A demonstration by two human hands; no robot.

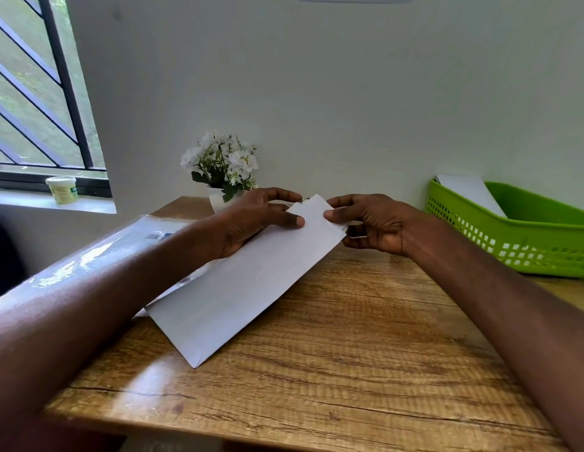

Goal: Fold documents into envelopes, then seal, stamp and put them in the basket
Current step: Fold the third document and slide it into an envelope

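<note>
- Your left hand (258, 220) holds the white envelope (245, 282) near its far end. Your thumb lies on top and your other fingers curl behind it.
- Your right hand (369, 223) pinches a folded white paper (312, 207) that sticks out of the far end of the envelope, up at about 12 o'clock from the middle of the envelope.
- The envelope is tilted. Its low corner, down at 7 o'clock, is at the wooden table (349, 353). Its far end is lifted up in your hands.
- The green basket (525, 243) sits on the table at 3 o'clock from your hands, well apart from them. One white envelope in the basket (470, 190) leans against the back wall of it.
- A clear plastic pack of papers (127, 246) lies at 9 o'clock, partly under your left arm and under the envelope.
- A small white pot of white flowers (222, 168) stands at the back of the table, just behind your left hand, at 11 o'clock.
- A little tub (62, 189) stands on the window sill, far off at 10 o'clock.
</note>
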